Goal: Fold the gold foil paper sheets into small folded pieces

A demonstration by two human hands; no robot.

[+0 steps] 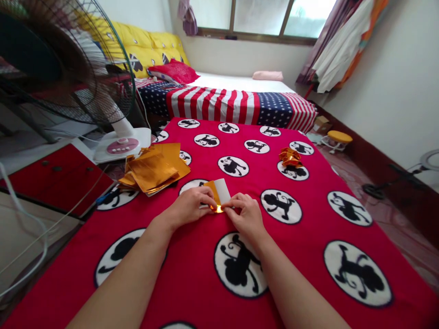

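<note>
Forearms (135,262) reach over red cloth (192,274), both hands on one small gold/white paper piece (222,189)

Edges: cloth's far edge sits just short of the bed with a flag-print cover (219,103). Right edge drops off to the floor; yellow stool (339,136) stands out there, far side. Left edge runs alongside the fan (121,142).

Room: tight on the left. Stack of gold sheets (154,171) lies near that edge, by the fan base, just beyond the left hand. Wider on the right: a stretch of printed cloth separates the right hand from the folded gold piece (290,157), which sits up the right side, well apart.

Fingers: left hand (194,204) curled, thumb and fingers nearly together, pinching the paper's near left side. Right hand (247,214) the same at the near right corner, thumb against index. Small gap between the two sets of fingertips; bright gold strip shows in it. Paper's far end points away from the camera, gold on the left, white on the right. Fold under the fingertips is partly hidden, can't tell its shape.
</note>
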